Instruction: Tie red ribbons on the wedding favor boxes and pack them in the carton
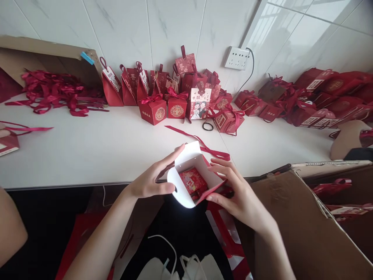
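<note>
Between my two hands is a small gift box [214, 179], red outside and white inside, tilted so that I look into its open top. Red printed packets [192, 182] lie inside it. My left hand [155, 177] grips the box's left side, thumb on a rounded white flap [177, 186] and fingers behind another flap. From the right, my right hand [231, 184] holds the red wall, thumb below and fingers along the upper edge. Just beyond the box, a loose red ribbon [204, 146] lies on the white table [96, 155].
Finished red gift boxes [177, 107] stand along the wall, with more piled at the right [320, 97]. A cardboard box [276, 206] stands close at my right. Red ribbons [52, 87] heap at the left. A black hair tie [208, 126] lies near the boxes. People's arms show at both sides.
</note>
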The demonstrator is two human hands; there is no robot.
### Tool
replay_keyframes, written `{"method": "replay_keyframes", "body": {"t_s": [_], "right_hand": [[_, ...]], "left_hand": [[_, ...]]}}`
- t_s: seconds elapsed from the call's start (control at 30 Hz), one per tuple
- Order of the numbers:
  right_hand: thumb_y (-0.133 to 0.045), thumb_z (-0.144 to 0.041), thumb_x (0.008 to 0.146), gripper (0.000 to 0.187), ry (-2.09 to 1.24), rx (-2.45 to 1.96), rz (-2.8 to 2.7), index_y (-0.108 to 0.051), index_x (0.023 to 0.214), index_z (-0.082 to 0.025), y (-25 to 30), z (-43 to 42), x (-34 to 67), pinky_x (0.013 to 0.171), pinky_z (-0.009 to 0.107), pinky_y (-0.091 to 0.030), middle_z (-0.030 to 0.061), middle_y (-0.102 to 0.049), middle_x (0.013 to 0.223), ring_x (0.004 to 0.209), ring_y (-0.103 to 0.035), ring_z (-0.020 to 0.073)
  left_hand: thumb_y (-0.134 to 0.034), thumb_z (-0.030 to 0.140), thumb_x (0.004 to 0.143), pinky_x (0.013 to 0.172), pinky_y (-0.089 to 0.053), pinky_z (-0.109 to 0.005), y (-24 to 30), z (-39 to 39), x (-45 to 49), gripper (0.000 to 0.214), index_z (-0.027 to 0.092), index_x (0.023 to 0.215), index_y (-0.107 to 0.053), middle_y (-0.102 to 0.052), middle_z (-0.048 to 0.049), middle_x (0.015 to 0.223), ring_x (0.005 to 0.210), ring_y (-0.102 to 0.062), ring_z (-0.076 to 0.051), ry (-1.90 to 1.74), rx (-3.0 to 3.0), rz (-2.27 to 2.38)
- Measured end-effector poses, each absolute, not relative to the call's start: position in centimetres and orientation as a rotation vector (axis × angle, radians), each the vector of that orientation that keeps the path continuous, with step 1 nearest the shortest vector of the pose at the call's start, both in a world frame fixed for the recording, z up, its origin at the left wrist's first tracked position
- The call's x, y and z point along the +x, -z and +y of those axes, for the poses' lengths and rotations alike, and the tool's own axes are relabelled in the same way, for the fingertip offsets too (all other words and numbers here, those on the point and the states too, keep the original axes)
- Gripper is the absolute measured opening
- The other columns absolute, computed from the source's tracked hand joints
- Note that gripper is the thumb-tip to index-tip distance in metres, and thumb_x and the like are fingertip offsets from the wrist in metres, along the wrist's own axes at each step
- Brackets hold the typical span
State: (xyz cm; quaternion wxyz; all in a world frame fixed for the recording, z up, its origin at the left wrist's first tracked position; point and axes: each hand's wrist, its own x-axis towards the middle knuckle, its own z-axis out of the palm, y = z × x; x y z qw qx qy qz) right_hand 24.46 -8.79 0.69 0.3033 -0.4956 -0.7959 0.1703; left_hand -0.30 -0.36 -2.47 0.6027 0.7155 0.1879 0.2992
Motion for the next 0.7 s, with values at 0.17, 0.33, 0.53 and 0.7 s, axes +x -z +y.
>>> {"method": "replay_keyframes", "body": {"t_s": [0.17, 0.33, 0.53, 0.7], "right_hand": [[-0.060, -0.036, 0.086, 0.048, -0.360, -1.261, -2.016, -0.039, 0.128, -0.025, 1.0, -8.2, 22.4, 0.099, 0.045, -0.046, 0.0143, -0.038, 0.137, 0.130, -0.041, 0.0271], [-0.055, -0.026, 0.088, 0.027, -0.332, -1.211, -1.973, -0.045, 0.113, -0.022, 1.1, -7.9, 22.2, 0.095, 0.040, -0.049, 0.0145, -0.045, 0.130, 0.121, -0.050, 0.0238], [-0.047, -0.011, 0.089, 0.014, -0.344, -1.015, -1.880, -0.045, 0.095, -0.023, 2.6, -7.0, 22.5, 0.093, 0.038, -0.050, 0.0118, -0.055, 0.122, 0.122, -0.051, 0.0225], [-0.048, -0.007, 0.089, 0.015, -0.360, -0.905, -1.942, -0.048, 0.092, -0.022, 2.9, -7.1, 22.2, 0.096, 0.036, -0.048, 0.0102, -0.058, 0.120, 0.127, -0.047, 0.0225]], "left_hand": [[-0.057, 0.052, 0.078, 0.114, -0.022, -0.044, 2.4, 0.3, 0.7, 0.082, 0.027, 0.147, -0.020, -0.016, 0.0005, 0.156, 0.142, -0.015, -0.035, -0.815, 1.564, 0.455], [-0.053, 0.046, 0.081, 0.114, -0.022, -0.046, 3.0, 0.4, 1.1, 0.073, 0.027, 0.146, -0.026, -0.028, 0.0002, 0.153, 0.139, -0.024, -0.036, -0.957, 1.482, 0.521], [-0.053, 0.047, 0.082, 0.112, -0.026, -0.045, 3.8, -0.1, 1.6, 0.065, 0.025, 0.141, -0.038, -0.036, -0.0045, 0.149, 0.137, -0.030, -0.035, -1.189, 1.382, 0.639], [-0.053, 0.046, 0.081, 0.107, -0.033, -0.045, 3.7, 0.3, 2.2, 0.062, 0.021, 0.137, -0.044, -0.045, -0.0072, 0.143, 0.133, -0.037, -0.035, -1.237, 1.279, 0.620]]}}
